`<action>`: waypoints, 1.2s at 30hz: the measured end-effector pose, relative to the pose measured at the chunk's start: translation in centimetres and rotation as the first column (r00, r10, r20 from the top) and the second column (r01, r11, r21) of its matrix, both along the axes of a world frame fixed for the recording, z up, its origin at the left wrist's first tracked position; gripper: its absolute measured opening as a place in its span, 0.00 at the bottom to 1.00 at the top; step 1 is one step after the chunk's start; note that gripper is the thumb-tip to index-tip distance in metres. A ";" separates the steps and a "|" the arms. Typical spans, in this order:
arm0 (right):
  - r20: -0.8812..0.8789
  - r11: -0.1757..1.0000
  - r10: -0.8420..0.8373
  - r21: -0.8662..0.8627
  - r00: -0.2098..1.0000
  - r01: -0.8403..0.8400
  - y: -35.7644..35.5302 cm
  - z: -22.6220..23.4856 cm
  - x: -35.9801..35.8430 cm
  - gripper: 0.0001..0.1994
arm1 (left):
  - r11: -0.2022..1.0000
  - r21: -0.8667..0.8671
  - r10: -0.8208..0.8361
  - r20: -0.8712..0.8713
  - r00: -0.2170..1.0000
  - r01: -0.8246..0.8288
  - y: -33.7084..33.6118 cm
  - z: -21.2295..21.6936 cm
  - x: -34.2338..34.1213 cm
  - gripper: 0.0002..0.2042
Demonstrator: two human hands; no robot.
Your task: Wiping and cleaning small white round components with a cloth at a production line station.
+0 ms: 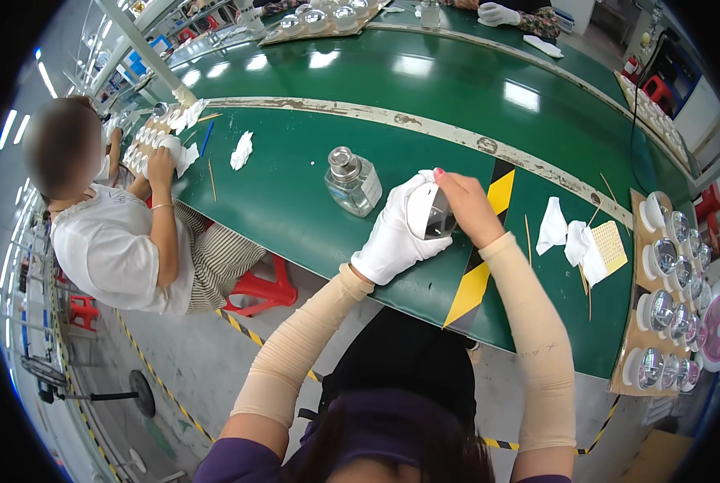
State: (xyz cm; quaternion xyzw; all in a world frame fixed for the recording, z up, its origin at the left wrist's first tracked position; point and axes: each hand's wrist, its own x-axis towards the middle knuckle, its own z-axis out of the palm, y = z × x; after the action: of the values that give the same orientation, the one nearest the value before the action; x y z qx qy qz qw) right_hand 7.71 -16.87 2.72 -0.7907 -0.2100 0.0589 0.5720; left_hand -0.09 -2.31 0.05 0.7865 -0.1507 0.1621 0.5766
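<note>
Over the green bench, my left hand point(395, 232), in a white glove, is wrapped round a shiny dome part point(440, 219) with a white rim and a dark, mirror-like face. My bare right hand point(467, 209) is bent over the far right edge of the same part, its fingers closed against it; what the fingertips press is partly hidden. Just left of the glove stands a clear bottle point(353, 185) with a metal cap. White cloths point(552, 225) and a yellow textured pad point(610, 248) lie to the right of my right forearm.
Cardboard trays point(630, 338) of mirrored domes line the bench's right end. Thin wooden sticks point(527, 240) lie near the cloths. Black-and-yellow tape point(466, 298) crosses the bench beneath my hands. At the left, a co-worker point(122, 233) sits by a red stool point(263, 286) handling a white part.
</note>
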 end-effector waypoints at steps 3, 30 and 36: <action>0.132 0.987 -0.112 -0.096 0.985 0.125 -0.7 1.6 1.0 0.18 | 0.999 -0.035 0.036 -0.021 0.999 -0.037 0.2 -0.7 0.0 0.47; 0.803 0.942 0.334 -0.300 0.493 -0.149 8.6 7.4 -0.4 0.07 | 0.995 0.073 -0.058 -0.087 0.995 0.064 0.6 2.4 -0.6 0.35; 0.783 0.945 0.327 -0.280 0.529 -0.169 7.4 7.5 0.2 0.07 | 0.998 0.056 -0.012 -0.038 0.999 0.014 -0.1 2.0 -0.4 0.40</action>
State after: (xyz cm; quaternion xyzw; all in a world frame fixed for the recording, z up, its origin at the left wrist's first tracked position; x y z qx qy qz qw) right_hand 7.87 -9.45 10.18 -0.7342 -0.5556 -0.2161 0.3248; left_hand -0.48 -2.38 2.00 0.8043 -0.1492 0.1392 0.5581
